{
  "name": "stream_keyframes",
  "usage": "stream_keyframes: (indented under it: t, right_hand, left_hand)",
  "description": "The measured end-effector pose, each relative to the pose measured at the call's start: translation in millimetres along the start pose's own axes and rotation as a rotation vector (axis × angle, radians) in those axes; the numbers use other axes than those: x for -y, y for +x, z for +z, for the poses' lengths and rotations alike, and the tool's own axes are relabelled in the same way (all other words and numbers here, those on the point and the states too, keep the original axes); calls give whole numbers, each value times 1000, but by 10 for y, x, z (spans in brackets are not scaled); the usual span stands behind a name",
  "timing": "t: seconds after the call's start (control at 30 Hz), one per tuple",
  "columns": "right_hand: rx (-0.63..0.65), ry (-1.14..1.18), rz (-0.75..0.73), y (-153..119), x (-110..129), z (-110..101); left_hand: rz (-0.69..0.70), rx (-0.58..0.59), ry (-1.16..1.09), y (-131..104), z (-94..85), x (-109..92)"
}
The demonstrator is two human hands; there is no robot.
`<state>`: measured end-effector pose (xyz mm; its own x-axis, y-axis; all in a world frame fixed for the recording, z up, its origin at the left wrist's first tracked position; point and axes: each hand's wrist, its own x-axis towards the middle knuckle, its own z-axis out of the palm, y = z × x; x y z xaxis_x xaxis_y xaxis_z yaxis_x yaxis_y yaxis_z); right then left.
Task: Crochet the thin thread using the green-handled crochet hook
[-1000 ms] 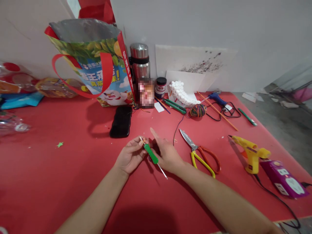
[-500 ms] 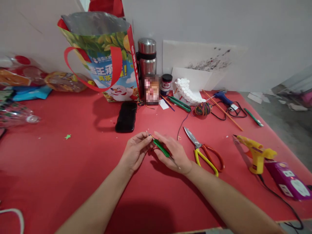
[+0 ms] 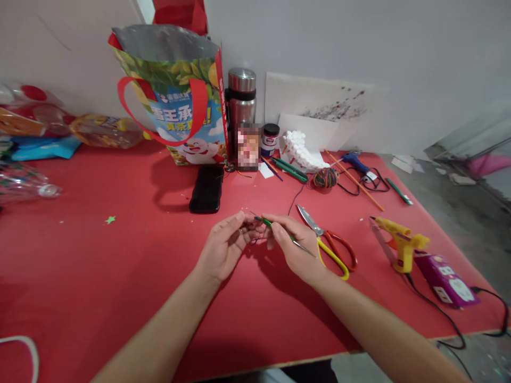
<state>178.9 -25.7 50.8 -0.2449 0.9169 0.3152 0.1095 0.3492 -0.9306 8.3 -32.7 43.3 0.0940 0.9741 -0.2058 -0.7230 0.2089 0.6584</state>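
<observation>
Red covers the table (image 3: 120, 298), at whose near left corner a white loop (image 3: 31, 346) is seen. Above the table, a slim tool (image 3: 268, 222) with a green middle is held between the thumb and fingers of the right hand (image 3: 303, 252), which is closed about it; its rear metal shaft is laid back over that hand. The tool's front end is directed at the fingertips of the left hand (image 3: 221, 247), which is half open, palm up, with fingers curled; whether a strand is pinched there cannot be told. A little dark yarn (image 3: 255, 241) is seen between the hands.

At right, a purple power strip (image 3: 447, 282) is placed beside a yellow glue gun (image 3: 404, 244). Scissors (image 3: 309, 219) are laid just beyond the right hand, their handles partly hidden by it. Farther back, a black phone (image 3: 206, 189), a green cutter (image 3: 293, 170), a yarn ball (image 3: 326, 178) and an orange stick (image 3: 361, 187) are distributed across the table. Behind these, a bag (image 3: 187, 117), a steel flask (image 3: 241, 103), a dark-lidded jar (image 3: 270, 141) and a bumpy white model (image 3: 301, 151) are ranged. Spattered paper (image 3: 335, 101) is propped against the wall (image 3: 399, 42).
</observation>
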Motion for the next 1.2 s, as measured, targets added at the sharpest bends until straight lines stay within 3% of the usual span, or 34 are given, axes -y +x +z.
stream_keyframes:
  t: [0.13,0.37,0.5,1.0,1.2]
  right_hand:
    - [16,-141,-77,-91,0,-47]
    - [54,-395,-441,-197,-165,-113]
    - [62,-430,-496,-208,-233,-136]
    - [59,-198,-257,-219,-204,-136]
    - [25,103,-31,-275,-195,-97]
  left_hand:
    - [-38,6,58,-33,35,32]
    - [-90,-22,87,-49,38,108]
    - [-81,-43,104,-50,28,141]
    - [-111,-18,69,-29,-4,167]
    - [-109,-14,56,-43,26,125]
